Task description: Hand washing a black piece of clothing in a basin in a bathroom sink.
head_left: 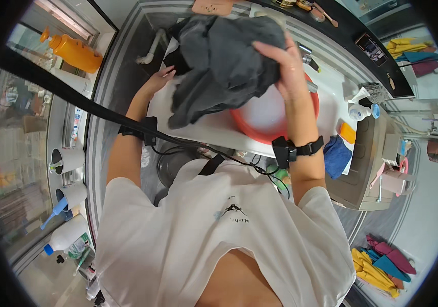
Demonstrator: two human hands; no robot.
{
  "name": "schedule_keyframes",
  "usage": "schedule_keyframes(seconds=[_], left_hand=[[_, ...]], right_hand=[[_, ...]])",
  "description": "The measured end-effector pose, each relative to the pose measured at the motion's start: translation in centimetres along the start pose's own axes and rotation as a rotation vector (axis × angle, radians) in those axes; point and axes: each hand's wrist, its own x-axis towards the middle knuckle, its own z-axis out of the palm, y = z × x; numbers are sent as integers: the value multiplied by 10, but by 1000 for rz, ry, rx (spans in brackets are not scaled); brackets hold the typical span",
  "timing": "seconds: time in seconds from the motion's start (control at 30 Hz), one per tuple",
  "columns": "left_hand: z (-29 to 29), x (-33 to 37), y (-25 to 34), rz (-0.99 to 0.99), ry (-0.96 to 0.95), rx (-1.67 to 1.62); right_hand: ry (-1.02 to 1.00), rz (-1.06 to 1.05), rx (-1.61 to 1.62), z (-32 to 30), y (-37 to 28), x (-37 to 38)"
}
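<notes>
A bunched dark grey garment (224, 56) hangs above the white sink (203, 128), its loose lower end drooping to the left. My right hand (286, 66) grips its right side, thumb and fingers pressed into the folds. At the garment's left edge, the fingers of my left hand (158, 82) are closed at a darker part of the cloth; the fingertips are partly hidden. Below and right of the garment, a red basin (275, 137) with whitish, cloudy water sits in the sink, partly covered by the garment and my right forearm.
A faucet (308, 56) rises behind the basin. Right of the sink lie a blue cloth (337, 156) and an orange block (347, 133), near a white bottle (360, 112). An orange pump bottle (75, 52) stands on the left ledge. A black strap (86, 105) crosses the view.
</notes>
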Motion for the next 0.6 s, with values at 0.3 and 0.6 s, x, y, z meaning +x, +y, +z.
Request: schedule_keyframes(seconds=[0.3,0.6], left_hand=[[32,30,-50,220,468,58],[141,1,31,559,145,151]], right_hand=[[105,-191,-371,-46,-32,-45],[-54,274,-1419,-205,141,-81]])
